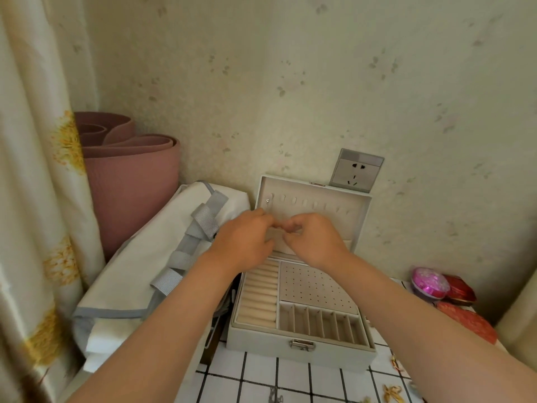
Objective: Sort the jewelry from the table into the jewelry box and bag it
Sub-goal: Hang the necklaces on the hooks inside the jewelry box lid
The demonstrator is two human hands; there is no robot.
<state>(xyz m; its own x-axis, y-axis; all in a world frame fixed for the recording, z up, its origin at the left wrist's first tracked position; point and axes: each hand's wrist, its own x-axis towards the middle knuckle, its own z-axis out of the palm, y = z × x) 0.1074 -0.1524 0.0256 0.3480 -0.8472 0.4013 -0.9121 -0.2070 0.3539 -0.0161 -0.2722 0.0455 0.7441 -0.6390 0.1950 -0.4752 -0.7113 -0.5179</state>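
Fingers [266, 221] of the left hand [247, 241] and right hand [315, 239] are curled, tips met; whether anything is pinched cannot be told. Gold jewelry [392, 391] is scattered on the grid-printed tablecloth [261, 382]. Beyond, the pale rectangular jewelry box [299, 354] is propped open, its padded lid [325, 199] behind the hands. A white cloth bag [139, 257] is laid at its left, against speckled wallpaper [290, 82].

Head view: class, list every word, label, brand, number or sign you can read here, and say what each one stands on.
No text in this view can be read.
wall socket: no legible marking.
jewelry box, including its clasp: no legible marking.
red tin and red packet on the right: patterned, too blurred to tell whether they carry any text.
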